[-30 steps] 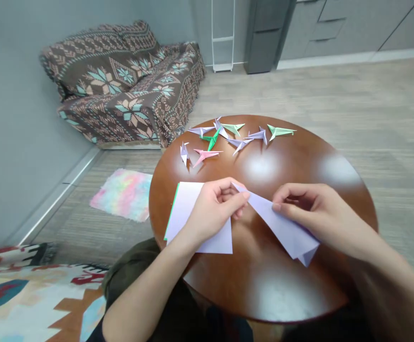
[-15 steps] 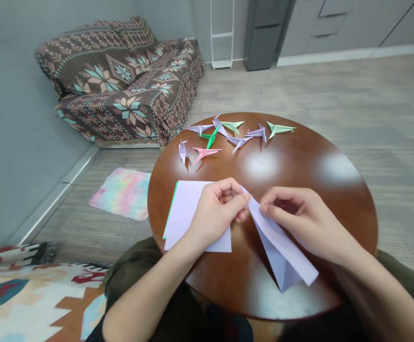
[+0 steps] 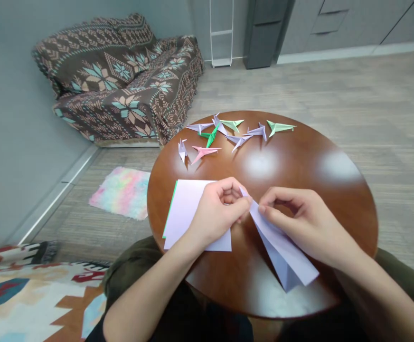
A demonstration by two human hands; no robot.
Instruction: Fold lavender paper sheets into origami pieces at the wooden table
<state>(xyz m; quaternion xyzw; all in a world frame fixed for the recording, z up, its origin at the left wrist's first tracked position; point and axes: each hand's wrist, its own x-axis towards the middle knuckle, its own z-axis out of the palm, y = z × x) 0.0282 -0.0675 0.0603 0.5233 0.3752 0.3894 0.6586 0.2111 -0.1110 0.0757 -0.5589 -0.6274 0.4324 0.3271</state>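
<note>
A lilac sheet of origami paper [image 3: 281, 247], folded into a long pointed shape, slants over the round table between my hands. My left hand [image 3: 221, 209] pinches its narrow tip between thumb and fingers. Just to the right, my right hand [image 3: 296, 218] grips the upper edge with thumb and forefinger. The paper's wide end hangs toward me, its layers slightly apart. Under my left wrist lies a stack of square paper [image 3: 189, 204], lilac on top with a green edge showing at the left.
Several folded paper figures stand at the table's [image 3: 299, 166] far side, among them a pink one [image 3: 204, 153], a dark green one [image 3: 211, 137] and a pale green one [image 3: 280, 127]. Beyond are a covered sofa [image 3: 132, 90] and a pastel rug [image 3: 121, 192].
My hands keep their grip on the lilac paper. Its wide lower end has shifted slightly, and the tip shows a little more beside my left fingers.
</note>
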